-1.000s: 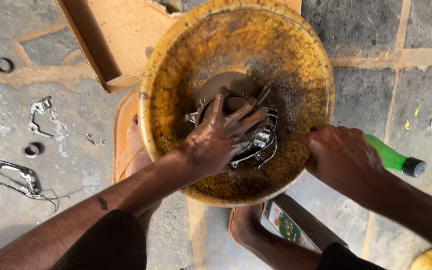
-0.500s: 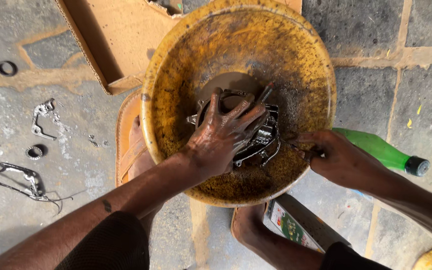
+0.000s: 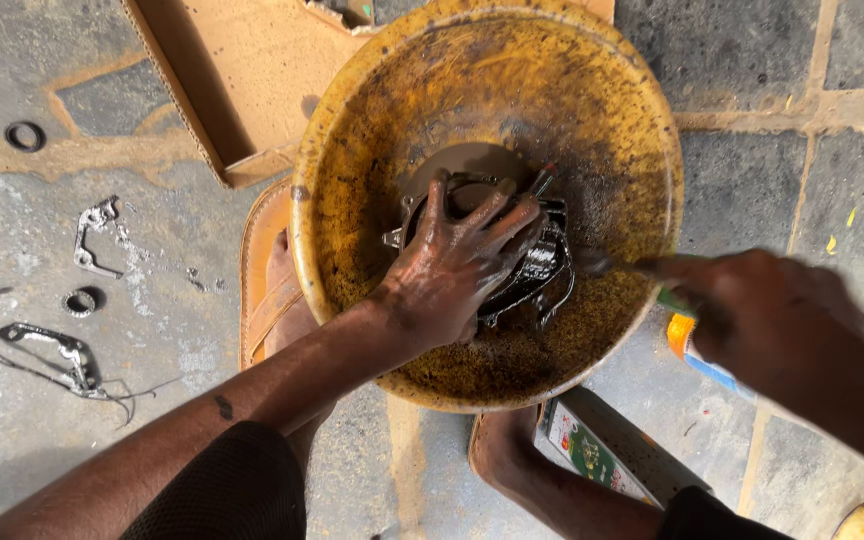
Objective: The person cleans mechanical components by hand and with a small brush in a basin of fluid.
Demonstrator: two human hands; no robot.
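**Hands in one grimy yellow basin, one oily part**

Left hand (image 3: 457, 275) lay flat with fingers spread, pressing down on the one black metal part (image 3: 537, 275) sitting at the bottom of the yellow basin (image 3: 352, 150), near its middle. Right hand (image 3: 752, 315) was blurred at the basin's right rim, fingers closed around a thin tool I honestly couldn't make out. Just the one basin, and oily sludge coated its inside. On the stone floor (image 3: 12, 420) to the left: two small rings (image 3: 24, 135), plus a couple of bent metal bits (image 3: 95, 235).
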